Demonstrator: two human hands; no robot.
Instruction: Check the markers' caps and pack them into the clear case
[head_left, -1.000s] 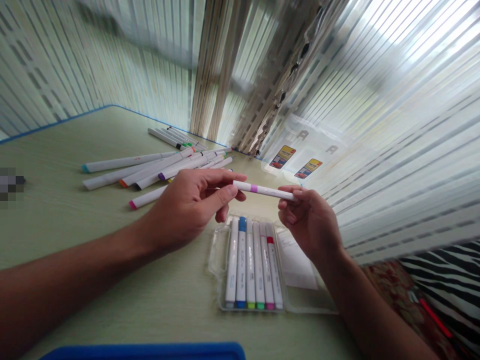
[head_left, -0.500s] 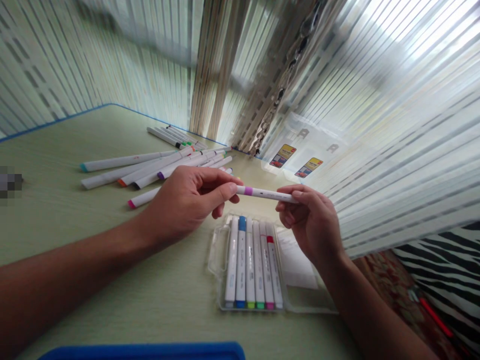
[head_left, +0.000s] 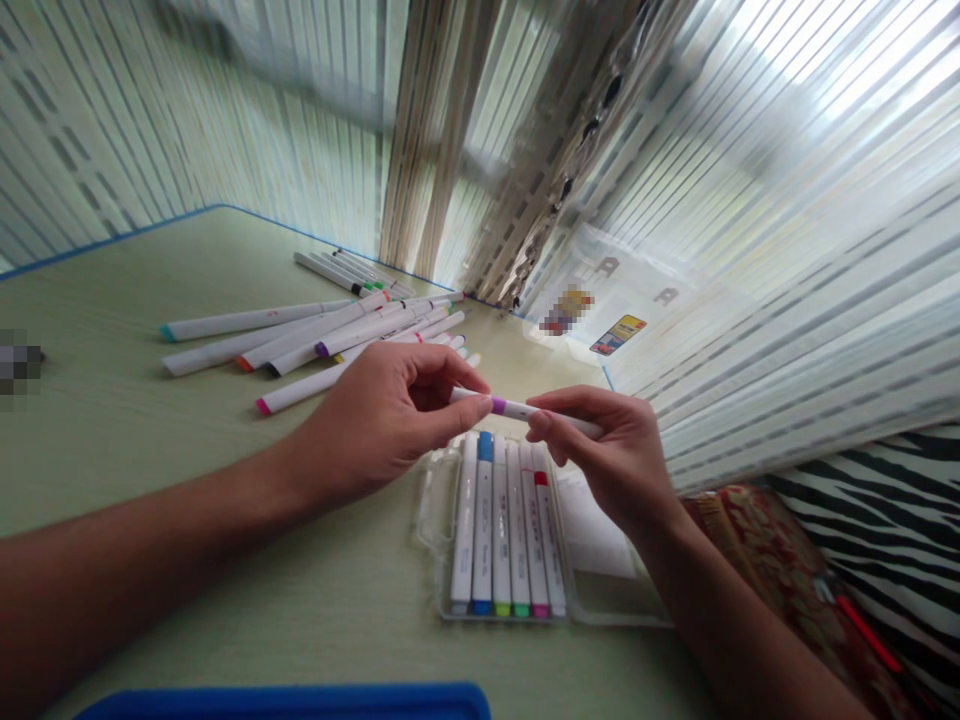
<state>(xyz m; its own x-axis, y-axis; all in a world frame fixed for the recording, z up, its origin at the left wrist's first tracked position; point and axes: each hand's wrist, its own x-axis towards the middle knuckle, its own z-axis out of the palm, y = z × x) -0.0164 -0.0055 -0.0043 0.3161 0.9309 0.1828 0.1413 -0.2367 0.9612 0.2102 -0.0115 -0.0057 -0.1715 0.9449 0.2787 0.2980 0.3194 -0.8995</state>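
Note:
A white marker [head_left: 516, 409] with a purple band is held level between my two hands, over the far end of an open clear case. My left hand [head_left: 397, 410] pinches its left end, thumb close to the purple band. My right hand [head_left: 611, 440] grips the right part, with fingers on top and thumb below. Beneath, the clear plastic case [head_left: 433, 505] holds a row of several white markers [head_left: 501, 530] with coloured ends, among them blue, green and pink. Its lid lies opened to the right, partly behind my right wrist.
Loose white markers [head_left: 315, 335] with coloured tips lie in a pile at the back left of the pale green table [head_left: 285, 600]. Clear cases with labels [head_left: 619, 335] stand by the striped curtain [head_left: 300, 130]. A blue edge [head_left: 300, 700] shows at the front.
Both hands have come down slightly. My right hand has slid left along the marker, closer to my left hand, and the marker's left end now shows past my left fingers.

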